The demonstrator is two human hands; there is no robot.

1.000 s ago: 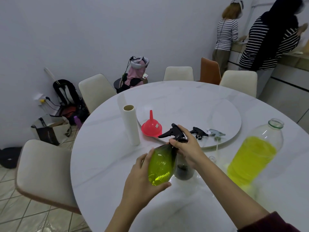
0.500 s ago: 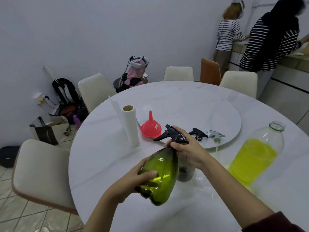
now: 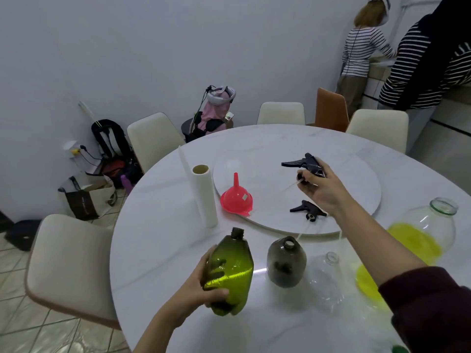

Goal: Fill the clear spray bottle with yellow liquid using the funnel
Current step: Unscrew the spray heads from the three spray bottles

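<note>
Round white desk (image 3: 158, 250) across the centre and lower frame, raised turntable (image 3: 356, 220) at its middle. Big jar of yellow liquid (image 3: 418, 240) at right edge: glass by the look of it, likely heavy, best taken low on the body with both hands. Green bottle (image 3: 230, 271) at lower centre, tilted, cap off, left hand (image 3: 204, 284) wrapped round its side. Smoke-grey bottle (image 3: 286, 261) upright just beside. Clear spray bottle (image 3: 327, 273) lower right of centre, open-necked, probably thin, light, easily tipped; worth steadying at the shoulder. Red funnel (image 3: 235, 198) upside down on the turntable rim, stiff, light. Right hand (image 3: 322, 189) at upper centre, fingers clamped on a black trigger head (image 3: 305, 163), tube trailing.
</note>
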